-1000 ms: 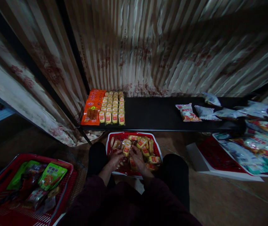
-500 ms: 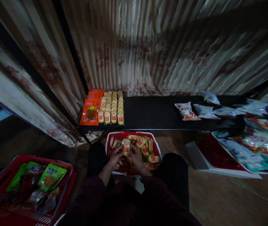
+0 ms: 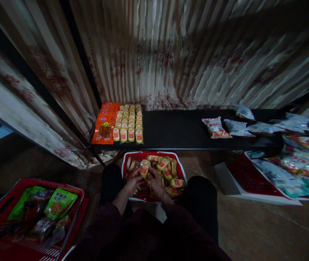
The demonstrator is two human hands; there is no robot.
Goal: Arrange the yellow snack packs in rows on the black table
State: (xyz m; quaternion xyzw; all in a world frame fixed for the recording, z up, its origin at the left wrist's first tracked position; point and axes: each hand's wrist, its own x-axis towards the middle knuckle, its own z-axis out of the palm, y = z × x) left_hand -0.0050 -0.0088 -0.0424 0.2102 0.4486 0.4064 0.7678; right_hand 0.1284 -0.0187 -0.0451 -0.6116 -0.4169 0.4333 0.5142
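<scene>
Between my two hands, over a red basket with a white rim, is a small clear-wrapped pack of yellow biscuits with a red label. My left hand grips its lower left side, fingers closed. At its lower right edge, the fingers of my right hand are bent against it. More biscuit packs lie jumbled in the basket, some hidden under my hands. Ahead, on a black shelf, similar biscuit packs stand in tidy rows beside overlapping orange snack bags.
Several white-and-red snack bags lie on the shelf's right side. Below them a second basket holds more bags. At lower left, a red basket contains green pouches and other packets. A striped curtain hangs behind the shelf.
The biscuit pack between my hands has tilted a little and shifted slightly left. My right fingers have moved slightly along its edge. The baskets and shelf goods are unchanged.
</scene>
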